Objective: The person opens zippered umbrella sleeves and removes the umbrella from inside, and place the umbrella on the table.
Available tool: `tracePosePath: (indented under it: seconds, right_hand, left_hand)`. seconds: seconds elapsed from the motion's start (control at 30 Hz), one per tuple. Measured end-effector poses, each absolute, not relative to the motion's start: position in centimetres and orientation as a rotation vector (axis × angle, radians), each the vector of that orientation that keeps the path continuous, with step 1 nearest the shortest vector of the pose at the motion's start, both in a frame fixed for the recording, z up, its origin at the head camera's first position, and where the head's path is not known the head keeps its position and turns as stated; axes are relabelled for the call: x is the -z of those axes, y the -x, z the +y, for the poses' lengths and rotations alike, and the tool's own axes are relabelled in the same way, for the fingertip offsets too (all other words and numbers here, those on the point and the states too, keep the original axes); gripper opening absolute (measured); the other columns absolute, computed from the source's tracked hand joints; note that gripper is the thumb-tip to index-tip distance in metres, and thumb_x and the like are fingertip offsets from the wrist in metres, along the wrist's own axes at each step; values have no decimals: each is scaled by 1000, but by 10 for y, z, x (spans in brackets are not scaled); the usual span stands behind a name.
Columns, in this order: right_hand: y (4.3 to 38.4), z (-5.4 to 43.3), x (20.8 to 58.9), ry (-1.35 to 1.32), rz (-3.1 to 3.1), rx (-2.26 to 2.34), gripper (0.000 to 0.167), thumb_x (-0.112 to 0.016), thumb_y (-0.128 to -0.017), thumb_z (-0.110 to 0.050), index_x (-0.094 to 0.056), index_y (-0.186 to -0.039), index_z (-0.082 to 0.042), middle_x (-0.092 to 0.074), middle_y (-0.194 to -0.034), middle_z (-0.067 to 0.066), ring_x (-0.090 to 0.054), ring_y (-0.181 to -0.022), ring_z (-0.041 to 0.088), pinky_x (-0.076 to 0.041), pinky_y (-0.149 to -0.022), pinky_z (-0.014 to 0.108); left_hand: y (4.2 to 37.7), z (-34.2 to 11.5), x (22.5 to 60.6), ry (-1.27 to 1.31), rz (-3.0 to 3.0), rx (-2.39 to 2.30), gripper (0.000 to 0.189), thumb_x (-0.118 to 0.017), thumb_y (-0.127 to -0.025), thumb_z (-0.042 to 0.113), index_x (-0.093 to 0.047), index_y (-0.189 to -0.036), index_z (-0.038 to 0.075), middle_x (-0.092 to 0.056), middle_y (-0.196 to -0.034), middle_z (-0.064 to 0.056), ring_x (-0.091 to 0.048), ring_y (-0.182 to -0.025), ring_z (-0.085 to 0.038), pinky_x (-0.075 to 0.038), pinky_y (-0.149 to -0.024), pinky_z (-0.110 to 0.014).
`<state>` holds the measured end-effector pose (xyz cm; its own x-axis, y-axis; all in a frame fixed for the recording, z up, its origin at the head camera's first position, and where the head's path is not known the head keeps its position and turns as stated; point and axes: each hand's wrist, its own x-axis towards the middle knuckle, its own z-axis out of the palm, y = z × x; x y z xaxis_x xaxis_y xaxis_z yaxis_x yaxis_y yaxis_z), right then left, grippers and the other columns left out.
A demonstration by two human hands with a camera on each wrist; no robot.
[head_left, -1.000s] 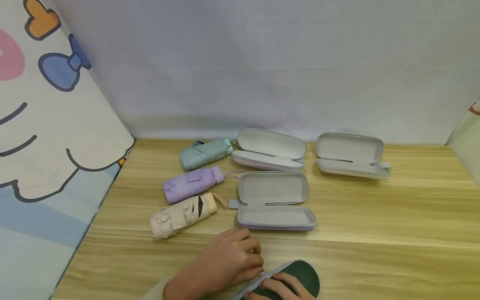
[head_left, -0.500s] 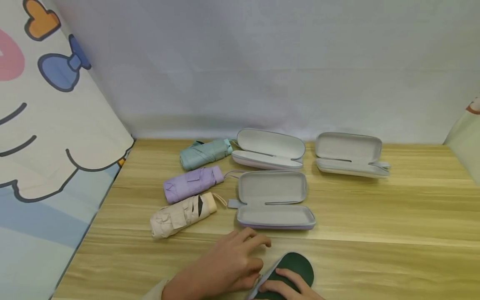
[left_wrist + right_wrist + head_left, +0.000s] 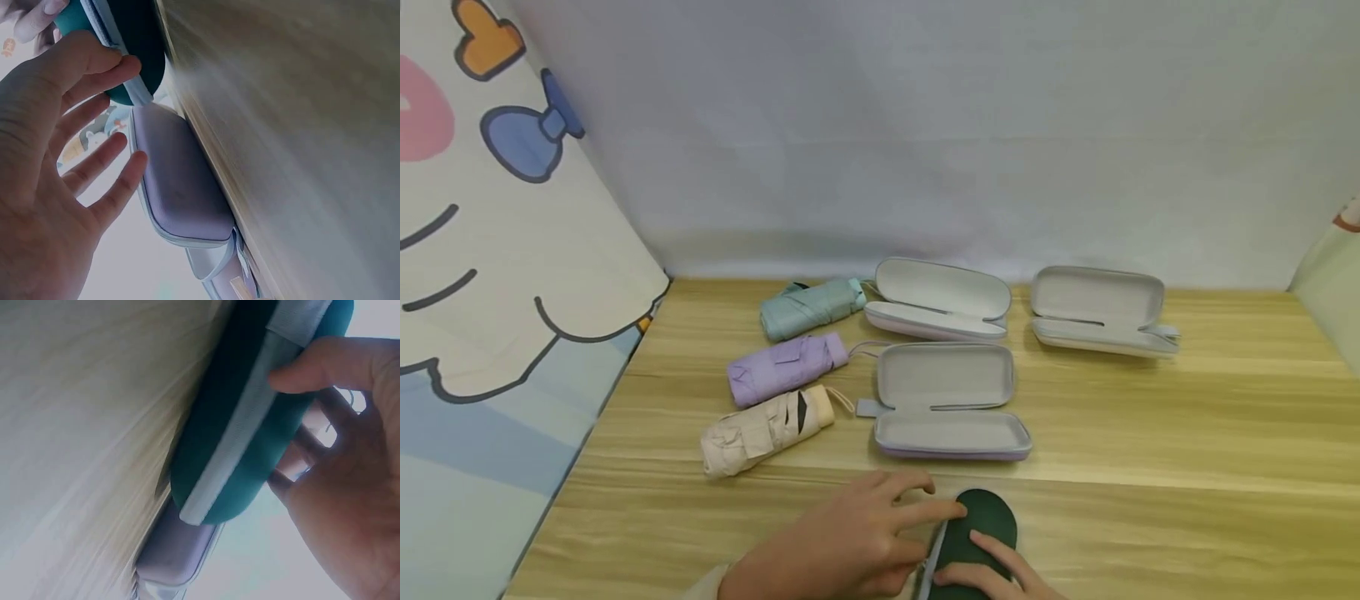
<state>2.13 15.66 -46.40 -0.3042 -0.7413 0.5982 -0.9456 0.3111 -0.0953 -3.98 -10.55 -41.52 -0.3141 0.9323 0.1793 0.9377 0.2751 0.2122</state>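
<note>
A dark green zippered case lies shut on the table at the lower edge of the head view, its zipper side facing left. My right hand grips it, fingers over its top and thumb against its side in the right wrist view. With thumb and index finger, my left hand pinches at the zipper; the pull itself is mostly hidden. The other left fingers stand spread apart. Just beyond the green case, a purple case lies open, its grey lining showing.
Two more open cases stand farther back, a pinkish one and a cream one. To the left lie three folded umbrellas: teal, purple and beige. A white cloth hangs behind the table.
The green case has turned to point more away from me and shifted slightly forward. My left hand has moved a little right along the zipper, its fingers straightening over the case.
</note>
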Motion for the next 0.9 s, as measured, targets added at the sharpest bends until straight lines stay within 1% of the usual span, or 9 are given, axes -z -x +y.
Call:
tracePosePath:
  seconds: [0.13,0.3,0.4,0.53,0.57,0.67,0.77,0.87,0.9]
  right_hand:
    - [-18,164,463,-1510,-2139,-689,33,-43,-114,-33,-68,-129,-17,-65,-129,6,-47,-131,27,-10,-131,37]
    - [-21,163,460,-1426,-2235,-762,34,-44,-113,-37,-67,-125,-16,-64,-127,-2,-41,-139,20,-11,-130,28]
    - [-33,154,461,-1209,-2347,-761,30,-49,-110,-43,-68,-121,-22,-65,-126,-12,-33,-149,10,-16,-126,19]
    - [-43,146,465,-1058,-2385,-759,31,-49,-109,-46,-70,-117,-25,-64,-125,-17,-22,-157,6,-17,-124,14]
    - [-44,144,465,-1024,-2401,-780,26,-54,-108,-45,-70,-117,-27,-64,-124,-19,-22,-157,4,-18,-123,12]
    - [-42,145,466,-1067,-2354,-803,26,-52,-110,-41,-70,-117,-23,-66,-122,-15,-30,-154,10,-17,-125,16]
    - [-36,146,464,-1155,-2264,-752,23,-52,-111,-36,-72,-112,-24,-68,-117,-8,-50,-137,13,-20,-128,26]
    - [-29,149,460,-1262,-2189,-634,34,-42,-114,-36,-73,-105,-26,-67,-114,-3,-57,-118,13,-17,-131,37]
    - [-27,150,457,-1273,-2201,-615,35,-41,-114,-37,-73,-104,-27,-66,-114,-3,-57,-116,10,-16,-131,37]
  left_hand:
    - [37,-106,415,1821,-2443,457,12,-70,-101,31,-79,-108,28,-46,-161,9,-51,-141,-22,-51,-109,-38]
    - [35,-105,416,1806,-2337,435,18,-70,-100,28,-78,-117,28,-54,-154,7,-55,-134,-21,-52,-103,-32]
    - [34,-104,416,1794,-2296,389,9,-73,-97,28,-80,-102,29,-60,-148,7,-57,-130,-19,-53,-100,-30]
    - [34,-104,415,1781,-2267,327,6,-74,-96,34,-80,-95,32,-64,-143,8,-57,-126,-17,-53,-98,-29]
    - [33,-103,415,1770,-2264,324,7,-75,-96,36,-80,-97,33,-65,-142,8,-57,-126,-17,-53,-97,-28]
    - [30,-103,415,1748,-2258,304,14,-73,-96,42,-80,-105,33,-66,-138,6,-57,-126,-17,-54,-94,-27]
    - [28,-103,415,1727,-2260,293,19,-72,-96,44,-79,-110,32,-66,-136,4,-58,-126,-18,-54,-92,-26]
    - [26,-103,414,1728,-2265,306,18,-70,-99,43,-79,-108,32,-65,-135,1,-59,-127,-18,-54,-94,-26]
    - [25,-103,414,1727,-2260,303,17,-69,-99,43,-80,-106,32,-65,-134,1,-59,-126,-18,-53,-95,-27]
